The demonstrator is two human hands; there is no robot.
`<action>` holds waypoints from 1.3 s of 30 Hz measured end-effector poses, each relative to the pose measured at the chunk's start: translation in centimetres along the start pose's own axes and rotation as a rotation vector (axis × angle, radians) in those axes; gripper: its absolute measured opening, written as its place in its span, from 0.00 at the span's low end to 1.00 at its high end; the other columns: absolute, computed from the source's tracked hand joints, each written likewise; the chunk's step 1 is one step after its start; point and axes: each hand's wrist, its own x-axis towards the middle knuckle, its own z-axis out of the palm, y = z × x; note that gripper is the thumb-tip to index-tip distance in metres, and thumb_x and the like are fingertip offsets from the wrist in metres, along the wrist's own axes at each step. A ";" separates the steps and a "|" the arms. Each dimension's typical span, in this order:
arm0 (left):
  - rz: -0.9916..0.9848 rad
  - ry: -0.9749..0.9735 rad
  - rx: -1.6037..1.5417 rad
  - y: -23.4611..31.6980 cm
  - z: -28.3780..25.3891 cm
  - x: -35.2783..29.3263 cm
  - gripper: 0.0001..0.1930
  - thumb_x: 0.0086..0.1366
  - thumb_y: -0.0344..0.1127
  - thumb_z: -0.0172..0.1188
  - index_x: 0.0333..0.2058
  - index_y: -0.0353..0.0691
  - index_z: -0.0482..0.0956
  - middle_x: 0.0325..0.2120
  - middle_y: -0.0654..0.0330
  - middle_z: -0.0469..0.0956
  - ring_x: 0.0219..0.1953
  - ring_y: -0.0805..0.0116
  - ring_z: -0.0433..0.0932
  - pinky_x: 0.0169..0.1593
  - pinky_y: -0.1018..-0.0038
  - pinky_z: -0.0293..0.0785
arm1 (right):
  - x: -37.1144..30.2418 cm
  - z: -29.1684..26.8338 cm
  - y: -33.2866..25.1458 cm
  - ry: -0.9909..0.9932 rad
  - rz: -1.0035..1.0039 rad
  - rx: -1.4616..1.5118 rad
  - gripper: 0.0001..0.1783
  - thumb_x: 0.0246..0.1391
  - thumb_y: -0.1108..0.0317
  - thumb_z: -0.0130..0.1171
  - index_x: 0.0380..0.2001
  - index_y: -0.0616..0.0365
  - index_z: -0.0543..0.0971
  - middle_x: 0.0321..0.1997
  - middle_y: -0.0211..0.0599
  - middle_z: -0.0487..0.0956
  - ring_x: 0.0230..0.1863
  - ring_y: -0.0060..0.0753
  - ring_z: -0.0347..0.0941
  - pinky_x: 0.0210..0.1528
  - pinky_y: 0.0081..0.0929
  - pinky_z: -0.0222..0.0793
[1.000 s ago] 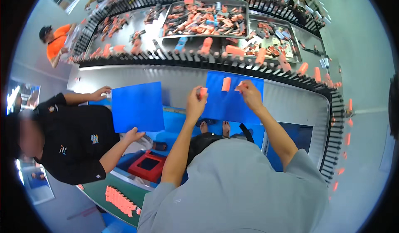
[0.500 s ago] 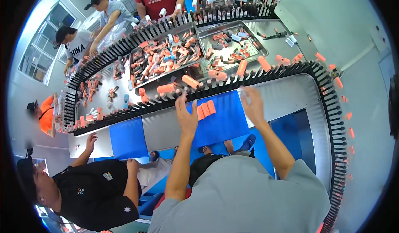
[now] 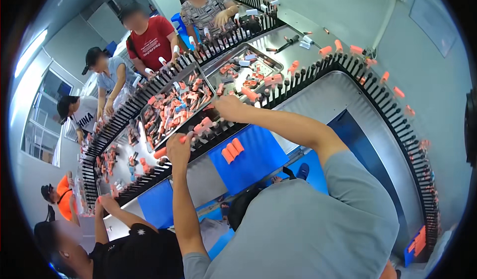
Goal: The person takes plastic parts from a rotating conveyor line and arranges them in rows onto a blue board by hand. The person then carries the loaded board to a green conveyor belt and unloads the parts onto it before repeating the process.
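My left hand [image 3: 179, 151] is closed at the near row of black pegs, fingers around an orange plastic piece [image 3: 183, 139] whose tip shows. Beside it another orange piece [image 3: 160, 153] sits at the pegs. Farther right, my right hand [image 3: 230, 108] is closed over the same row; whatever its fingers hold is hidden. Between the hands, an orange piece [image 3: 203, 125] stands on the pegs. Right of my right hand is a further orange piece [image 3: 250, 95]. Three orange pieces [image 3: 232, 150] lie side by side on the blue mat [image 3: 252, 167] in front of me.
Behind the pegs stand a metal tray [image 3: 144, 139] heaped with orange and dark parts, and a second tray [image 3: 276, 62] holding fewer. The peg conveyor [image 3: 392, 117] curves round to my right. A co-worker in black [image 3: 134, 249] works on my left; several people stand across.
Both hands have moved from above the blue mat to the near pegs and closed there. The whole view has shifted and turned. The co-worker in black now reaches to the pegs.
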 end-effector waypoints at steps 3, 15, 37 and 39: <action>0.036 0.078 0.134 -3.8 0.1 -1.1 0.18 0.74 0.48 0.67 0.47 0.38 0.87 0.47 0.47 0.87 0.53 0.40 0.83 0.58 0.51 0.76 | 1.7 1.4 -2.6 -0.091 -0.021 -0.096 0.08 0.50 0.70 0.69 0.32 0.64 0.86 0.37 0.57 0.87 0.42 0.62 0.88 0.43 0.56 0.84; -0.495 0.091 -0.209 -15.5 -5.7 -4.1 0.26 0.71 0.47 0.68 0.62 0.42 0.82 0.49 0.45 0.88 0.49 0.46 0.89 0.51 0.55 0.83 | -4.4 1.7 -8.3 0.057 0.074 0.632 0.24 0.60 0.55 0.74 0.54 0.56 0.85 0.47 0.48 0.89 0.47 0.51 0.87 0.51 0.47 0.82; -0.204 0.477 -0.511 0.4 14.3 -11.9 0.30 0.77 0.45 0.68 0.69 0.35 0.74 0.61 0.42 0.77 0.61 0.47 0.79 0.65 0.59 0.75 | -17.2 2.8 1.0 0.282 0.124 0.309 0.17 0.58 0.79 0.64 0.50 0.55 0.85 0.53 0.45 0.84 0.59 0.54 0.80 0.64 0.47 0.77; -0.184 0.529 -0.428 2.2 7.5 -8.1 0.31 0.76 0.45 0.68 0.70 0.35 0.73 0.62 0.42 0.76 0.63 0.45 0.77 0.64 0.58 0.76 | -16.7 -2.3 3.6 0.434 0.180 0.140 0.20 0.58 0.78 0.66 0.54 0.54 0.85 0.52 0.45 0.84 0.57 0.54 0.81 0.62 0.47 0.77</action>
